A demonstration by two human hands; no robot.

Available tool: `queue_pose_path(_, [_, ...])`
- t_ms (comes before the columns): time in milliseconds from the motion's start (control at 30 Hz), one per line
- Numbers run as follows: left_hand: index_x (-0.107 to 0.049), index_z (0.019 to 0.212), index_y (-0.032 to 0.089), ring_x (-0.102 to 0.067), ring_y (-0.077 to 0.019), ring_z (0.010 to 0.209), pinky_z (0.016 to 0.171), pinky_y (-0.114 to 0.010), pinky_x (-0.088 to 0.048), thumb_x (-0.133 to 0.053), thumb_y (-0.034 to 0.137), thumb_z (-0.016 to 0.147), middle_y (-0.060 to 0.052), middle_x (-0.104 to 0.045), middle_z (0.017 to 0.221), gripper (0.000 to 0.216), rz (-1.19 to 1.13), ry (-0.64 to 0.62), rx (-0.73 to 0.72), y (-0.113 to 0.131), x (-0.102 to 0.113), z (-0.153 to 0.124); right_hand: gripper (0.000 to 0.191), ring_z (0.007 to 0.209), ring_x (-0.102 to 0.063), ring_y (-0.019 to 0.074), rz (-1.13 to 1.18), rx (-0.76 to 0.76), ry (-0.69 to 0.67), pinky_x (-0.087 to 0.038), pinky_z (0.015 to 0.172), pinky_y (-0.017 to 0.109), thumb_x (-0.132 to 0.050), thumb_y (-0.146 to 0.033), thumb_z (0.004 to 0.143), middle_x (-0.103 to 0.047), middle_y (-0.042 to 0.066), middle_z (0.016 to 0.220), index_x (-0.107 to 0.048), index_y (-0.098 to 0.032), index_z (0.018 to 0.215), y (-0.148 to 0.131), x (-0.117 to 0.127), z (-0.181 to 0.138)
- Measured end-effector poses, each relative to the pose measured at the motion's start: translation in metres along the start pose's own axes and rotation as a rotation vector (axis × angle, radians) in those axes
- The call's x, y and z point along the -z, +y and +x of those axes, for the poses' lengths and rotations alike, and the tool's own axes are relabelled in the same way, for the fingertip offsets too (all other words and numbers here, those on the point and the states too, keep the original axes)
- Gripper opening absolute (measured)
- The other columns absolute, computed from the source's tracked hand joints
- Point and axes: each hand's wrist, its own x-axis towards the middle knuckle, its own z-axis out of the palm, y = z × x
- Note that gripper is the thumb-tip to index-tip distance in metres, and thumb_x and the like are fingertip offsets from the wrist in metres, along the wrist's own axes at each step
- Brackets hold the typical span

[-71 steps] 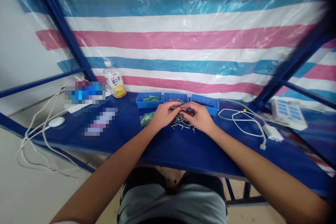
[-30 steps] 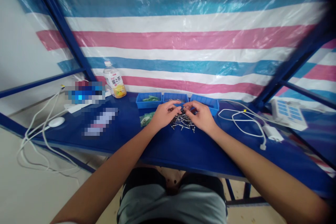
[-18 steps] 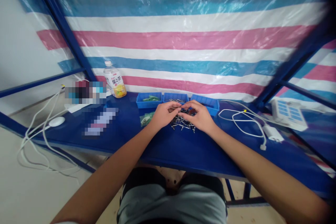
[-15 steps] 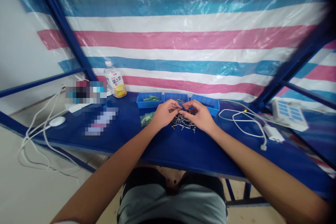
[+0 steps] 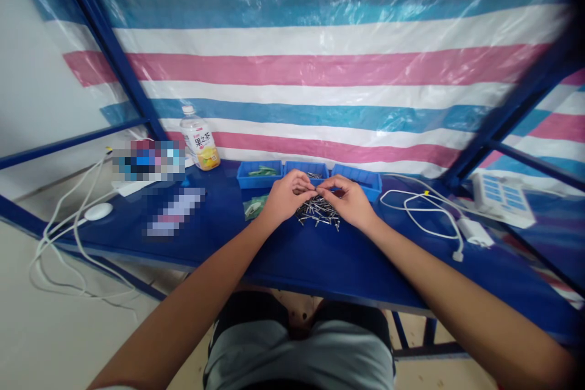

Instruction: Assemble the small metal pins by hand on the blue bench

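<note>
A loose pile of thin silver metal pins (image 5: 319, 212), perhaps rivets, lies on the blue table (image 5: 292, 256). Over its far side my left hand (image 5: 289, 196) is closed in a pinch, thumb against fingers. My right hand (image 5: 346, 198) pinches from the opposite side, and the fingertips of both hands meet. Whatever sits between them is too small and hidden to make out. Behind the hands stand three blue bins: the left bin (image 5: 249, 181) has green pieces in it, the middle bin (image 5: 292, 166) holds small metal parts, and the right bin (image 5: 372, 186) is partly covered by my hand.
Left of my left hand lies a green-tinted plastic bag (image 5: 254, 208). A drink bottle (image 5: 201, 140) stands at the back left, with white cables (image 5: 75, 237) hanging over that end. To the right are a white charger (image 5: 475, 231) with its cord and a white device (image 5: 503, 198).
My right hand's thumb and fingers have closed together, and its fingertips have come in against those of my left hand. The pile and bins stay in place.
</note>
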Motion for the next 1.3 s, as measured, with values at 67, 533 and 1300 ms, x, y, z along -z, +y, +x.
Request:
queue_pose_path(67, [-0.061,0.105,0.020,-0.077,-0.0210,0.094,0.089,-0.038,-0.060,-0.082,0.026,0.084,-0.007,-0.079,0.100,0.030,-0.018,0.025,0.001,0.000,0.001,0.001,0.021,0.091,-0.070,0.0223,-0.009,-0.015,-0.008,-0.055,0.077,0.035,-0.071,-0.043,0.095,-0.074,0.006,0.096,-0.078,-0.023,0.093,0.002,0.001,0.000])
queue_pose_path(533, [-0.062,0.133,0.018,-0.077,-0.0229,0.102,0.098,-0.041,-0.061,-0.083,0.023,0.082,-0.012,-0.079,0.113,0.055,-0.166,-0.019,0.055,-0.004,0.000,0.004,0.032,0.078,-0.068,0.0204,-0.005,-0.097,-0.139,-0.052,0.070,0.033,-0.069,-0.053,0.094,-0.077,0.005,0.092,-0.077,-0.022,0.096,0.010,-0.006,-0.003])
queue_pose_path(1300, [-0.067,0.129,0.018,-0.074,-0.0218,0.101,0.080,-0.031,-0.058,-0.071,0.036,0.095,-0.011,-0.078,0.110,0.039,-0.019,0.099,0.035,-0.008,0.004,0.007,0.050,0.056,-0.056,0.0124,0.260,-0.287,-0.127,-0.044,0.052,0.025,-0.063,-0.069,0.092,-0.068,0.001,0.074,-0.069,-0.020,0.097,0.021,-0.010,0.014])
